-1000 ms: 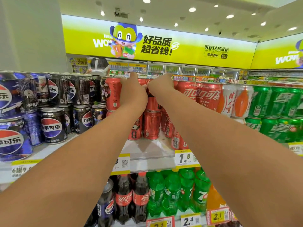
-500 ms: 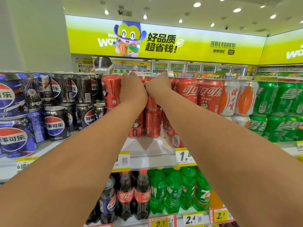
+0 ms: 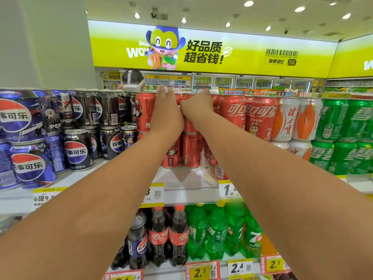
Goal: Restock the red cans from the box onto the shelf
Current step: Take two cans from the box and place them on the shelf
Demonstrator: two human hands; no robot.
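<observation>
Both bare forearms reach forward and up to the top tier of a white metal shelf point(image 3: 187, 178), the hands meeting side by side in front of the stacked red aluminium cans point(image 3: 191, 152). The left hand point(image 3: 166, 110) has its fingers point(image 3: 162, 90) pointing up over the rim of the upper row, its back to the camera; a red can seems to sit behind the palm, but how far the fingers wrap it cannot be told. The right hand point(image 3: 196, 103) is curled loosely with the knuckles touching the left hand, fingers reaching toward the can tops; whether it grips anything cannot be told either.

The red cans stand in 2 layers, the lower layer set back from the shelf edge, leaving a bare strip of shelf in front. More tall red cola cans point(image 3: 260, 116) stand just to the right of the hands. To the left are dark blue and black cola cans point(image 3: 78, 150), to the far right green soda cans point(image 3: 343, 154). Yellow price tags point(image 3: 228, 190) line the shelf edge. Below stand dark cola bottles point(image 3: 159, 237) and green plastic bottles point(image 3: 216, 233). The box is out of view.
</observation>
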